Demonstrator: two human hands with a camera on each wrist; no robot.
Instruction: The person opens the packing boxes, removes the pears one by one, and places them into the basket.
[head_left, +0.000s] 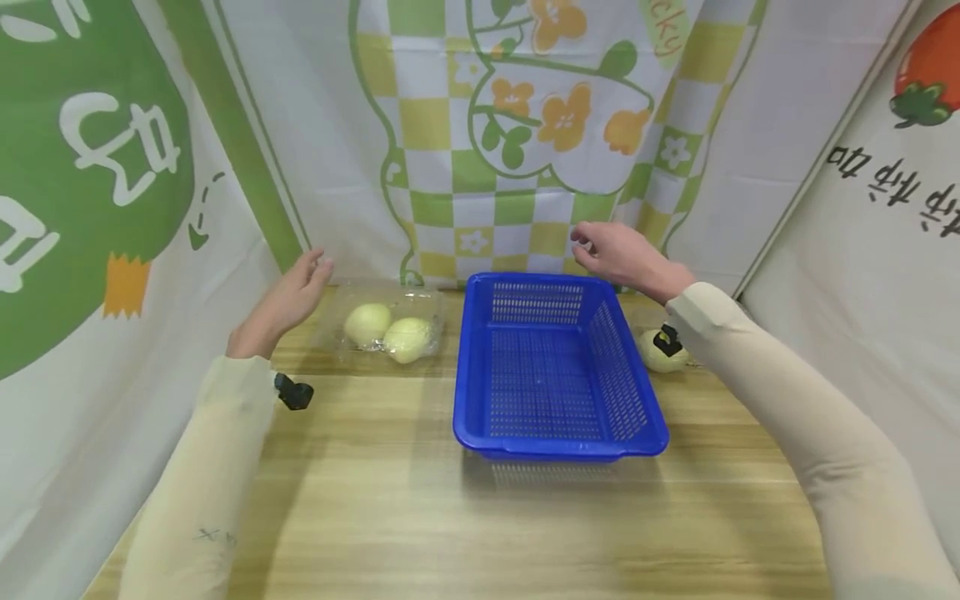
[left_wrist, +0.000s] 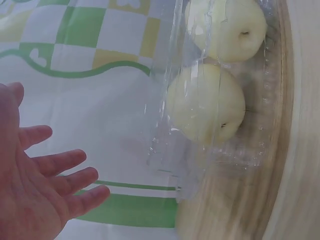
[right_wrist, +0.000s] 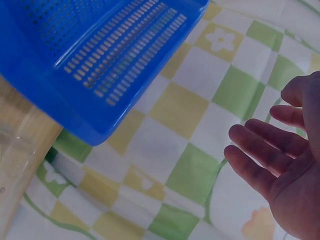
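Observation:
My left hand (head_left: 292, 292) hovers beside a clear plastic box (head_left: 341, 293) on the left of the table, its fingers spread and nothing in them. Inside that box lie two pale yellow pears (left_wrist: 207, 102), round and smooth. A blue perforated basket (head_left: 540, 450) stands in the middle with its bottom bare. Above its far right corner is my right hand (head_left: 622, 254), fingers loosely bent and holding nothing. In the right wrist view this hand (right_wrist: 280, 165) shows apart from the basket. Partly hidden under the right forearm sits another pale yellow fruit (head_left: 660, 357).
A wooden table (head_left: 375, 500) carries everything. Behind it hangs a checked cloth (head_left: 427, 125), close past the basket's far rim. Printed white cloth walls (head_left: 847, 250) close in both sides.

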